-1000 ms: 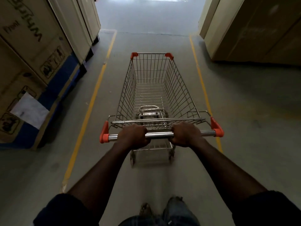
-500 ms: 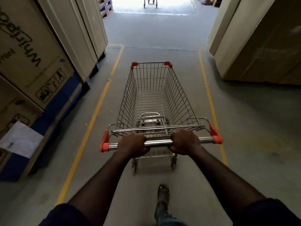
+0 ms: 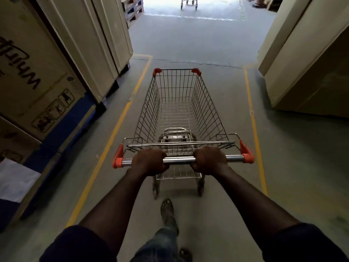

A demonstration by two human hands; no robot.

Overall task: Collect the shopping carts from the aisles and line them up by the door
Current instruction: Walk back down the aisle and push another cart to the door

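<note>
nearest to us, behind the shopping cart (image 3: 149,110), our dark sleeves (image 3: 75,242) frame the view, and one sandalled foot (image 3: 167,208) is on the concrete floor (image 3: 302,167) just behind its rear wheels. our left hand (image 3: 150,162) and our right hand (image 3: 208,160) are both clenched around the cart's steel handle bar (image 3: 181,160), one either side of its middle, with a bare stretch of bar between them. the cart, with orange caps at its corners, points straight up the aisle between two yellow floor lines (image 3: 113,133). left of the cart stand printed cardboard boxes (image 3: 37,82), then tall pale cartons (image 3: 90,44); right of it, another large carton (image 3: 302,63). beyond the cart's nose a crack (image 3: 188,62) crosses the floor, wooden pallets (image 3: 133,10) sit further off to the left, and far ahead, in bright light, we see the wheels of a second cart (image 3: 188,1)
</note>
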